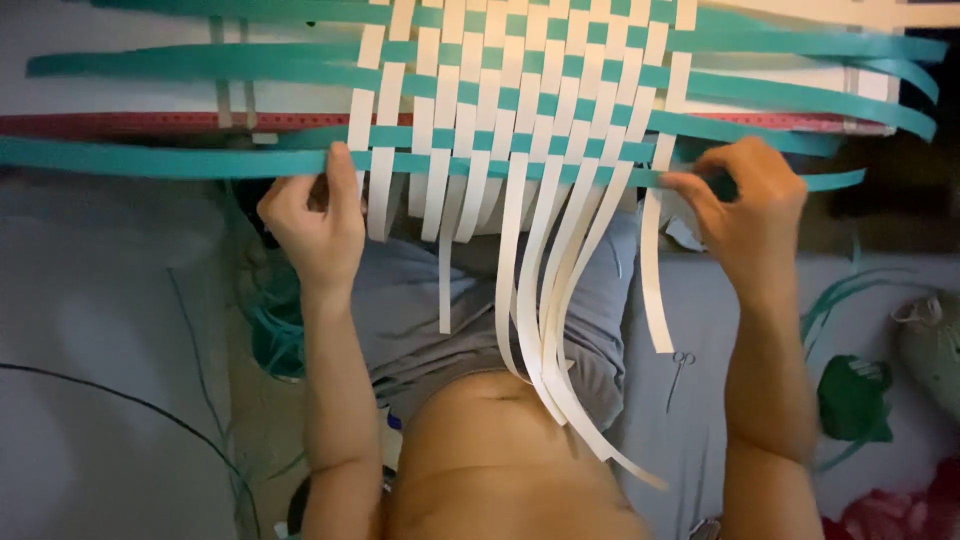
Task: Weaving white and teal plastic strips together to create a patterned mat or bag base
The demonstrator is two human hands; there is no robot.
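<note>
Head view: a woven mat (520,90) of teal and white strips lies across the person's lap. The left hand (312,222) pinches the lowest teal strip (160,158) at the mat's lower left corner, thumb pressed up against it. The right hand (745,200) pinches the same strip at the mat's lower right, fingers curled round it. Loose white strips (545,300) hang below the mat's bottom edge. To seat this row well, I judge both hands should pull level and push the strip snug against the row above. Scissors (678,375) lie below the mat, to the right.
</note>
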